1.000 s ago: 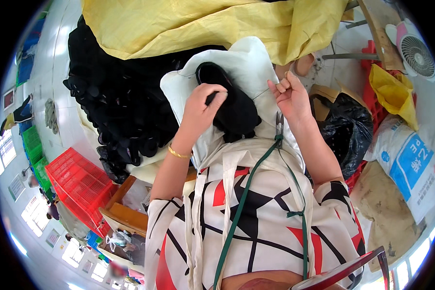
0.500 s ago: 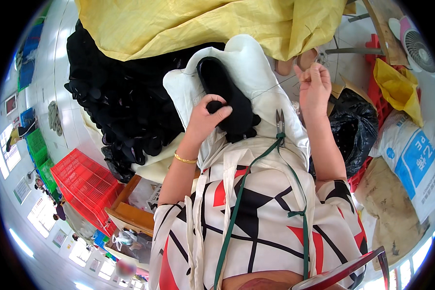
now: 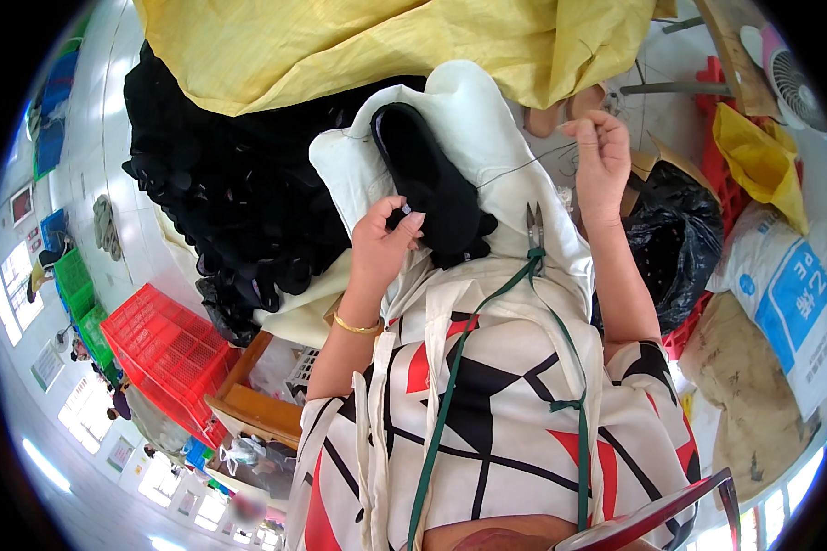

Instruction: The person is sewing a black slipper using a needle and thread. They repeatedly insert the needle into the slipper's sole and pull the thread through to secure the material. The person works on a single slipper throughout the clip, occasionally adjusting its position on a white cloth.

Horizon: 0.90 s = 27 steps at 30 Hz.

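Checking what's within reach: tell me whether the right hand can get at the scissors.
Probably yes: the scissors lie largely uncovered near the right hand, with nothing seeming to block the way.

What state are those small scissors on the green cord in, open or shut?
Open: the small scissors lie with their two blade tips apart, a narrow gap showing between them.
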{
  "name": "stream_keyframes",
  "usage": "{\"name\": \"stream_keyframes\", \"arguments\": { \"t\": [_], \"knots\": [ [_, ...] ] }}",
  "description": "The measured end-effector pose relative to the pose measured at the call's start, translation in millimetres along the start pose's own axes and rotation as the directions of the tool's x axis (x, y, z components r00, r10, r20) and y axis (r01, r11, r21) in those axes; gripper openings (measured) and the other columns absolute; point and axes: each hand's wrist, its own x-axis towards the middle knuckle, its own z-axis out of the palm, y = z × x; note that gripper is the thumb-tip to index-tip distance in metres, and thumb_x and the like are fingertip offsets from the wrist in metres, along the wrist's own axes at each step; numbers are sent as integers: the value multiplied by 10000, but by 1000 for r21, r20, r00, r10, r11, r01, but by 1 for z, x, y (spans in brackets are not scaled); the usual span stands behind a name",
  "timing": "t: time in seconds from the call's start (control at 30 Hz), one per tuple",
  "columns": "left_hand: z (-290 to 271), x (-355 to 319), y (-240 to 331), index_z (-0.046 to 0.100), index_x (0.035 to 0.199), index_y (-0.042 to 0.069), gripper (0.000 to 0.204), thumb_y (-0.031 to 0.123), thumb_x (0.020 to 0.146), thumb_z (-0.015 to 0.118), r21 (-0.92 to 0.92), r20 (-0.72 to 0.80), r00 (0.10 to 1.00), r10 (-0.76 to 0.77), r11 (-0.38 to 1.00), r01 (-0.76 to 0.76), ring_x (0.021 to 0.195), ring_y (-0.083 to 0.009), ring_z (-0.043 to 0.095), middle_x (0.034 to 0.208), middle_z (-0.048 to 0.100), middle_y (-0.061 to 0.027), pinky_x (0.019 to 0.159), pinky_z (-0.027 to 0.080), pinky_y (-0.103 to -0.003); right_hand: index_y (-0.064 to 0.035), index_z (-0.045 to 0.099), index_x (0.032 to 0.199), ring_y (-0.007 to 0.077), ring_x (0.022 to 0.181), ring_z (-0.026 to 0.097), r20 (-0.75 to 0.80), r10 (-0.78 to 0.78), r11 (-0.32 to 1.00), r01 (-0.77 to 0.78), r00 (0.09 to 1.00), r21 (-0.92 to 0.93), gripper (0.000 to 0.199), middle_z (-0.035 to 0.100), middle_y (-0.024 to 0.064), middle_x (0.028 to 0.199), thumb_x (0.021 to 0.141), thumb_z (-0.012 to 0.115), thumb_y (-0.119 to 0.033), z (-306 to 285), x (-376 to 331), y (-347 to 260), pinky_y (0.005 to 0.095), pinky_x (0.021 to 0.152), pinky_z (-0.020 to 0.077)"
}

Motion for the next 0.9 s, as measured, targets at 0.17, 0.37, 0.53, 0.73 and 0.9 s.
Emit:
{"name": "stream_keyframes", "arguments": {
  "t": [0.17,0.37,0.53,0.73,0.9],
  "knots": [
    [3,4,-10,647,1145,-24,265,205,1017,607,-596,185,982,-47,789,150,760,-149,665,947,696,-112,634,567,-254,-43,636,1110,58,714,578,447,341,929,-370,827,-24,115,637,-3,839,1024,589,-102,22,-36,-9,208,654,470],
    [3,6,-14,663,1155,-27,256,179,1021,594,-680,220,974,-53,708,192,734,-158,677,955,715,-125,609,582,-252,-45,682,1090,43,655,550,697,371,928,-232,613,-290,136,639,-14,815,986,627,-112,54,-69,-22,209,591,456],
    [3,7,-19,673,1158,-20,245,166,1015,601,-690,218,975,-53,698,192,731,-156,680,962,724,-122,607,588,-256,-70,672,1035,319,650,645,703,164,960,52,692,-275,128,694,144,860,930,612,-109,67,-75,-15,357,616,532],
    [3,6,-21,682,1160,12,237,185,1010,618,-698,235,970,-67,682,217,685,-127,635,924,714,-93,561,524,-248,-84,673,1022,328,620,631,701,198,938,76,685,-339,120,647,155,747,927,610,-122,65,-75,-13,377,581,514],
    [3,4,-15,682,1160,49,223,205,1016,618,-707,258,960,-105,657,262,615,-97,538,865,678,-60,505,400,-241,-87,669,1031,330,594,619,704,208,933,78,679,-351,128,634,161,725,927,606,-125,65,-76,-10,383,567,506]
  ]
}}
